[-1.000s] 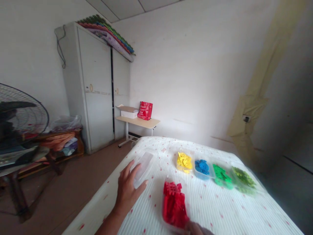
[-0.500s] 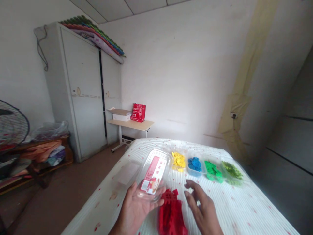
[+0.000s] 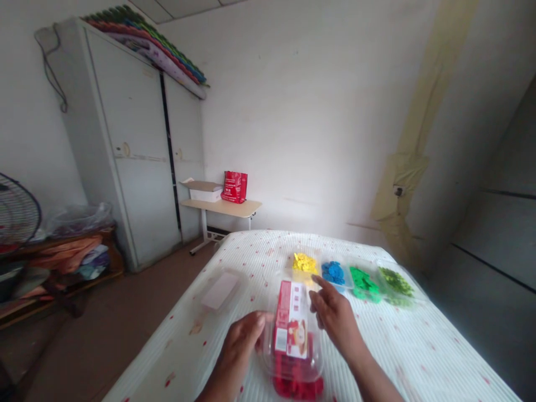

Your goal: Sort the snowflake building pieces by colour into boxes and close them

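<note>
A clear plastic lid [image 3: 292,318] with a red and white label is over a clear container of red plastic pieces [image 3: 298,389]. The container's near end shows below the lid; whether the lid is seated on it I cannot tell. My left hand [image 3: 242,338] is closed on the lid's left edge, its thumb on top and the other fingers partly hidden. At the lid's upper right edge is my right hand [image 3: 333,312], its index finger stretched along the rim and its other fingers curled against the side.
Open clear boxes hold yellow pieces [image 3: 305,262], blue pieces [image 3: 334,272], green pieces [image 3: 364,283] and light green pieces [image 3: 396,281] along the table's right back. Another clear lid [image 3: 220,290] lies at left on the striped tablecloth [image 3: 180,340]. A fan [image 3: 19,212] stands far left.
The lid has moved right and toward me, from above the table's left over the red pieces. My right hand has moved forward to its edge. The view has shifted slightly.
</note>
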A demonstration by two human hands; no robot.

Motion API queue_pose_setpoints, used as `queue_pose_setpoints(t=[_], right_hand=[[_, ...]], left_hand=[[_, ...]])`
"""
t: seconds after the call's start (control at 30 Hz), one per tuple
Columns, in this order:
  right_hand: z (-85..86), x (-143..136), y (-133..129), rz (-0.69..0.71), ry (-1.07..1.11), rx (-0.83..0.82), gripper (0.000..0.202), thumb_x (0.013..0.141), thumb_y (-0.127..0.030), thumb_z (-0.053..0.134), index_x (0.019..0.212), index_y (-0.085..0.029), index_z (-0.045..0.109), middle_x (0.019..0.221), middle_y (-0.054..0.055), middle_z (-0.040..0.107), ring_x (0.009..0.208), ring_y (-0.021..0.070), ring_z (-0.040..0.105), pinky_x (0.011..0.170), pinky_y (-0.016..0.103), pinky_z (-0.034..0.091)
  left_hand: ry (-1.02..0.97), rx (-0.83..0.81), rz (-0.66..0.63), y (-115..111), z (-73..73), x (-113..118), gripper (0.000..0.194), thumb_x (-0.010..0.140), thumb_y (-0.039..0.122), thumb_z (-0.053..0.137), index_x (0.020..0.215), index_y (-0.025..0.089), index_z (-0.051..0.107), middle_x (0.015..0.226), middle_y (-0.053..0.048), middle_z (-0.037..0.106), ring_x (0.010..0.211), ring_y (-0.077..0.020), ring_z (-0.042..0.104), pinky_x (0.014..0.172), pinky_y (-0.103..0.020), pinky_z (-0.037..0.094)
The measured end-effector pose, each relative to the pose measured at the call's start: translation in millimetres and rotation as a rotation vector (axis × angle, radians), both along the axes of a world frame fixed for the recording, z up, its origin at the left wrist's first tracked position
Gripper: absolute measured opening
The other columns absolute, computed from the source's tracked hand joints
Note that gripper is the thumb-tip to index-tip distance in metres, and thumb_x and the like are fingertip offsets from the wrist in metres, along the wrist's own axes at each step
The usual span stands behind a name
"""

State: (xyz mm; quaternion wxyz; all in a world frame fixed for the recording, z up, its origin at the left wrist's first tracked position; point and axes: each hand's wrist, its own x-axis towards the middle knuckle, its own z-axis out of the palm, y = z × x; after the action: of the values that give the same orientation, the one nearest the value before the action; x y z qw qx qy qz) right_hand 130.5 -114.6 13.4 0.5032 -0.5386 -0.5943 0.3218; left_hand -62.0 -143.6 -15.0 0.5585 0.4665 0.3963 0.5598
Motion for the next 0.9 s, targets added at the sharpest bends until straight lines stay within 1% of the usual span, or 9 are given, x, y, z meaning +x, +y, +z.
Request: queue_pose_setpoints(t=[0.07, 0.17, 0.23, 0.33, 0.47, 0.6, 0.77, 0.83, 0.9], right_hand=[[-11.5, 10, 3, 0.025, -0.095, -0.101, 0.053, 0.079, -0.045, 0.041, 0.117, -0.009, 0.049, 0.054, -0.003, 0.054, 0.037, 0.0104, 0.044, 0.04, 0.024, 0.038], [-31.0, 17, 3, -0.036, -0.334, -0.093, 0.042, 0.081, -0.036, 0.038, 0.108, -0.01, 0.056, 0.063, 0.005, 0.063, 0.055, 0.0162, 0.059, 0.055, 0.026, 0.044], [-40.6, 17, 2, -0.102, -0.5, -0.076, 0.036, 0.081, -0.031, 0.039, 0.105, -0.012, 0.058, 0.076, 0.009, 0.068, 0.072, 0.0193, 0.064, 0.067, 0.027, 0.044], [-47.1, 13, -1, -0.153, -0.647, -0.139, 0.032, 0.082, -0.026, 0.04, 0.106, -0.015, 0.058, 0.086, 0.012, 0.069, 0.082, 0.0208, 0.064, 0.07, 0.026, 0.042], [-50.7, 8, -2, -0.2, -0.651, -0.173, 0.032, 0.08, -0.025, 0.044, 0.107, -0.016, 0.058, 0.08, 0.011, 0.069, 0.076, 0.0233, 0.065, 0.064, 0.029, 0.041], [-59.2, 6, 2, -0.225, -0.538, -0.102, 0.036, 0.078, -0.022, 0.044, 0.112, -0.017, 0.055, 0.087, 0.01, 0.067, 0.074, 0.0217, 0.064, 0.064, 0.029, 0.041], [-66.9, 5, 7, -0.198, -0.418, 0.003, 0.034, 0.076, -0.02, 0.042, 0.105, -0.015, 0.058, 0.101, 0.012, 0.062, 0.083, 0.02, 0.061, 0.074, 0.028, 0.043], [-69.2, 6, 10, -0.177, -0.347, -0.015, 0.033, 0.075, -0.021, 0.042, 0.103, -0.014, 0.059, 0.097, 0.011, 0.063, 0.084, 0.0195, 0.061, 0.076, 0.028, 0.042], [-71.7, 8, 14, -0.15, -0.238, -0.076, 0.032, 0.073, -0.022, 0.043, 0.1, -0.015, 0.059, 0.087, 0.008, 0.064, 0.077, 0.0178, 0.06, 0.071, 0.027, 0.043]], left_hand=[[0.187, 0.027, 0.007, 5, -8.4, 0, 0.031, 0.074, 0.044, 0.055, 0.069, 0.015, 0.06, 0.051, 0.003, 0.05, 0.049, -0.0103, 0.045, 0.049, -0.021, 0.035], [0.414, 0.089, 0.013, 13, -25.5, 1, 0.034, 0.075, 0.043, 0.052, 0.055, 0.016, 0.048, 0.048, 0.005, 0.04, 0.047, -0.0082, 0.038, 0.046, -0.019, 0.029], [0.567, 0.158, 0.062, 16, -35.2, 2, 0.032, 0.075, 0.041, 0.051, 0.053, 0.017, 0.045, 0.049, 0.006, 0.037, 0.049, -0.008, 0.036, 0.047, -0.019, 0.027], [0.699, 0.214, 0.134, 17, -42.4, 3, 0.028, 0.073, 0.037, 0.052, 0.055, 0.017, 0.047, 0.051, 0.006, 0.039, 0.05, -0.0082, 0.037, 0.05, -0.019, 0.028], [0.615, 0.204, 0.154, 17, -44.8, 4, 0.019, 0.071, 0.038, 0.057, 0.07, 0.019, 0.055, 0.053, 0.006, 0.043, 0.051, -0.0099, 0.043, 0.051, -0.019, 0.032], [0.489, 0.175, 0.149, 19, -47.0, 6, 0.034, 0.068, 0.036, 0.061, 0.098, 0.02, 0.06, 0.063, 0.003, 0.055, 0.055, -0.0127, 0.05, 0.055, -0.021, 0.039], [0.394, 0.141, 0.195, 21, -47.1, 9, 0.043, 0.067, 0.029, 0.06, 0.108, 0.019, 0.06, 0.087, -0.005, 0.064, 0.069, -0.0172, 0.057, 0.066, -0.026, 0.044], [0.38, 0.121, 0.186, 21, -47.5, 10, 0.044, 0.067, 0.026, 0.059, 0.11, 0.018, 0.06, 0.093, -0.007, 0.064, 0.077, -0.0194, 0.058, 0.073, -0.029, 0.044], [0.355, 0.079, 0.165, 22, -48.9, 10, 0.045, 0.068, 0.024, 0.057, 0.112, 0.017, 0.059, 0.1, -0.008, 0.064, 0.087, -0.0218, 0.058, 0.08, -0.031, 0.043]])
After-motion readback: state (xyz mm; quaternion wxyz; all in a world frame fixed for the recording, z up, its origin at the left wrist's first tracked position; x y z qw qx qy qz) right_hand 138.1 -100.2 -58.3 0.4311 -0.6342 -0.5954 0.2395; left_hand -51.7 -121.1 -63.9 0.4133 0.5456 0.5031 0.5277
